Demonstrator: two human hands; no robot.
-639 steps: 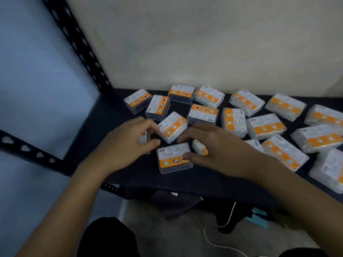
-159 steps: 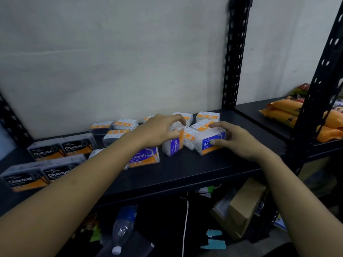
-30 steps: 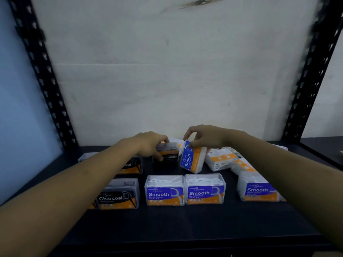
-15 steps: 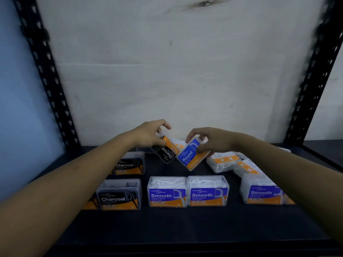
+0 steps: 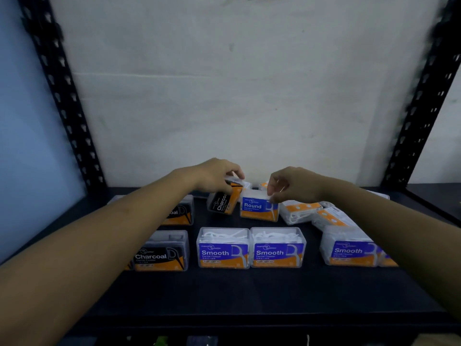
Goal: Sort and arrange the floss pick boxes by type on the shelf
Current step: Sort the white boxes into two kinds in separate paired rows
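My left hand (image 5: 216,176) grips a tilted black Charcoal box (image 5: 222,202) from above, behind the front row. My right hand (image 5: 291,184) pinches the top right edge of a blue Round box (image 5: 258,207), which stands upright on the dark shelf (image 5: 249,293). In the front row stand a Charcoal box (image 5: 161,250), two Smooth boxes side by side (image 5: 223,248) (image 5: 278,247), and a third Smooth box (image 5: 348,247) further right. Another Charcoal box (image 5: 180,211) stands behind, partly hidden by my left forearm.
Several unsorted boxes (image 5: 299,211) lie flat, orange labels up, at the back right. Black perforated shelf posts rise at the left (image 5: 62,96) and right (image 5: 424,96). A pale wall (image 5: 237,96) closes the back.
The Round box has come down from a tilt in the air to upright on the shelf behind the Smooth boxes. The Charcoal box in my left hand has dropped lower, still tilted.
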